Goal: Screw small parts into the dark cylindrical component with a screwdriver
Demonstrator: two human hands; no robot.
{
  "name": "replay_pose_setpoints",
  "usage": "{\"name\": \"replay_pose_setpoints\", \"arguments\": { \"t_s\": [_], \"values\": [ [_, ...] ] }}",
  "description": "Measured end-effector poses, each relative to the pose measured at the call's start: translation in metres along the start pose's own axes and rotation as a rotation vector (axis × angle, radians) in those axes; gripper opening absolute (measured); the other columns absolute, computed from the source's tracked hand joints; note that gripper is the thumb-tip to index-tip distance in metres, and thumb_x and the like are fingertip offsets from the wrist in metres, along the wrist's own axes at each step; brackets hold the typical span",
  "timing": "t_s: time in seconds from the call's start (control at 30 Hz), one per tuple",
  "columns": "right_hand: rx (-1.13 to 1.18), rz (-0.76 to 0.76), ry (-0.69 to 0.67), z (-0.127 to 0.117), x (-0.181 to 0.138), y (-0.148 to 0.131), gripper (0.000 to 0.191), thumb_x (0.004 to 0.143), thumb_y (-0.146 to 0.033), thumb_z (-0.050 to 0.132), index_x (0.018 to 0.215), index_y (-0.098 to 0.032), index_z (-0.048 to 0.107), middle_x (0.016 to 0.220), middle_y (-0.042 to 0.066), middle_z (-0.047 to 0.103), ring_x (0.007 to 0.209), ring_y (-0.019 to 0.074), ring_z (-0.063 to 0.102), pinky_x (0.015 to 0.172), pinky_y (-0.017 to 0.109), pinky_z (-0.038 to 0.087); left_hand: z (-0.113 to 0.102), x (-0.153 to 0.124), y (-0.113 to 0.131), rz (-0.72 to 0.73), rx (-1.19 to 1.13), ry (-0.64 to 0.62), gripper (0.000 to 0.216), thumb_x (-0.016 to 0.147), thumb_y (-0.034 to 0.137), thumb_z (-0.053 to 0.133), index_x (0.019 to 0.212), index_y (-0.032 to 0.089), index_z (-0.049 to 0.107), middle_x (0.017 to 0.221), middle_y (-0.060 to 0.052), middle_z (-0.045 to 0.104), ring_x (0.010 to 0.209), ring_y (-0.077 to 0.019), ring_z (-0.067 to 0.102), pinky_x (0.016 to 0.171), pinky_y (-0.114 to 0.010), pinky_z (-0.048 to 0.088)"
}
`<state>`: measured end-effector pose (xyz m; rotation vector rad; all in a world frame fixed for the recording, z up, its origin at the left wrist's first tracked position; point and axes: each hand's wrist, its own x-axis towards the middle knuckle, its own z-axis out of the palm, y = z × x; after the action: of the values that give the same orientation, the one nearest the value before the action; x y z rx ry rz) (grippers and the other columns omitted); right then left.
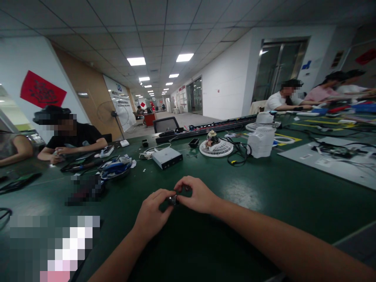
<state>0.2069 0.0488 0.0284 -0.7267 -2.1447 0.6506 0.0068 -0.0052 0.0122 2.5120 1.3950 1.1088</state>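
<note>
Left hand (151, 213) and right hand (196, 196) meet over the near middle of the worktop (249, 203). Each is closed at the fingertips on the same small dark part (172, 200). The part sits between the two thumbs and forefingers, just above the green surface, and it is too small and too covered to tell what it is. The left fingers curl under it while the right fingers pinch it from above and from the side.

With a piece this small, the hold looks best served by short, steady fingertip pressure, with one hand fixing the part while the other works on it. It also seems wise to stay low over the worktop, so that a slip lets it drop close by and not roll off among the clutter. Both wrists could rest on the surface for steadiness.

Beyond the hands, well apart, lies a flat grey box (167, 157). Right of it is a white fan grille (216, 148) with a motor on top, and then a white casing (261, 143) with black cable beside it. To the left is a tangle of blue cables (116, 167). A co-worker in a black shirt (79, 137) sits at the left edge with both hands busy on the surface. More people (282, 101) sit at the far right.
</note>
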Motion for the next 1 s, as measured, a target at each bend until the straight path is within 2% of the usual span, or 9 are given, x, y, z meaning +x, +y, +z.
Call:
{"name": "replay_pose_setpoints", "arguments": {
  "t_s": [0.13,0.2,0.3,0.37,0.43,0.53,0.67,0.83,1.0],
  "values": [
    [-0.049,-0.074,0.068,-0.007,0.001,0.006,0.039,0.073,0.0,0.056,0.108,-0.017,0.061,0.105,0.006,0.06,0.09,0.017,0.056,0.081,0.032,0.047,0.004,0.002,0.001,-0.135,0.003,0.005,0.029,0.081,0.017,0.066,0.109,0.024,0.066,0.103,-0.003,0.071,0.094,-0.0207,0.068,0.083,-0.036,0.056],
    [-0.071,-0.098,0.094,-0.013,0.003,0.01,0.036,0.08,0.001,0.05,0.109,-0.017,0.061,0.108,0.008,0.058,0.098,0.0183,0.055,0.088,0.035,0.046,0.005,0.002,-0.001,-0.192,0.014,0.028,0.029,0.08,0.02,0.067,0.109,0.024,0.067,0.103,-0.003,0.072,0.092,-0.0208,0.069,0.082,-0.037,0.056],
    [-0.091,-0.1,0.117,-0.022,0.006,0.015,0.021,0.092,-0.01,0.049,0.106,-0.018,0.063,0.109,0.009,0.056,0.103,0.0192,0.054,0.093,0.037,0.044,0.005,0.002,-0.005,-0.253,0.035,0.073,0.028,0.08,0.024,0.068,0.108,0.024,0.067,0.1,-0.003,0.073,0.087,-0.0213,0.07,0.079,-0.037,0.057],
    [-0.101,-0.082,0.137,-0.025,0.008,0.017,0.014,0.095,-0.021,0.052,0.1,-0.018,0.065,0.103,0.007,0.056,0.098,0.019,0.054,0.09,0.037,0.044,0.004,0.002,-0.007,-0.294,0.041,0.091,0.027,0.08,0.026,0.068,0.107,0.024,0.068,0.097,-0.003,0.074,0.083,-0.0211,0.071,0.076,-0.035,0.057],
    [-0.045,-0.074,0.152,-0.026,0.01,0.02,0.019,0.097,-0.029,0.05,0.091,-0.018,0.063,0.093,0.005,0.057,0.09,0.0179,0.056,0.084,0.035,0.045,0.003,0.003,-0.007,-0.34,0.041,0.096,0.027,0.079,0.028,0.068,0.106,0.024,0.068,0.093,-0.002,0.074,0.077,-0.0205,0.071,0.07,-0.034,0.057],
    [0.206,-0.08,0.169,-0.024,0.01,0.022,0.029,0.1,-0.04,0.044,0.09,-0.018,0.06,0.083,0.003,0.059,0.078,0.0157,0.057,0.074,0.03,0.046,0.002,0.003,-0.006,-0.39,0.03,0.084,0.026,0.079,0.03,0.067,0.105,0.024,0.068,0.084,-0.001,0.074,0.068,-0.0198,0.07,0.064,-0.032,0.056],
    [0.398,-0.073,0.177,-0.019,0.009,0.023,0.033,0.097,-0.048,0.047,0.093,-0.018,0.061,0.082,0.003,0.061,0.076,0.015,0.059,0.072,0.029,0.047,0.001,0.003,-0.004,-0.403,0.002,0.068,0.026,0.08,0.03,0.066,0.105,0.023,0.067,0.082,0.0,0.074,0.062,-0.0181,0.068,0.061,-0.031,0.054],
    [0.42,-0.066,0.109,-0.015,0.009,0.025,0.032,0.096,-0.047,0.05,0.095,-0.018,0.061,0.083,0.003,0.063,0.078,0.0158,0.061,0.074,0.03,0.048,0.001,0.003,-0.003,-0.343,-0.009,0.038,0.029,0.079,0.029,0.068,0.107,0.023,0.068,0.092,-0.002,0.074,0.069,-0.0183,0.068,0.063,-0.031,0.053],
    [0.355,-0.032,0.141,-0.015,0.01,0.026,0.032,0.098,-0.046,0.047,0.091,-0.017,0.061,0.079,0.002,0.062,0.075,0.015,0.06,0.072,0.029,0.048,0.003,0.002,-0.002,-0.34,-0.041,0.03,0.029,0.08,0.028,0.067,0.108,0.024,0.068,0.097,-0.003,0.074,0.074,-0.019,0.068,0.066,-0.032,0.055]
  ]
}}
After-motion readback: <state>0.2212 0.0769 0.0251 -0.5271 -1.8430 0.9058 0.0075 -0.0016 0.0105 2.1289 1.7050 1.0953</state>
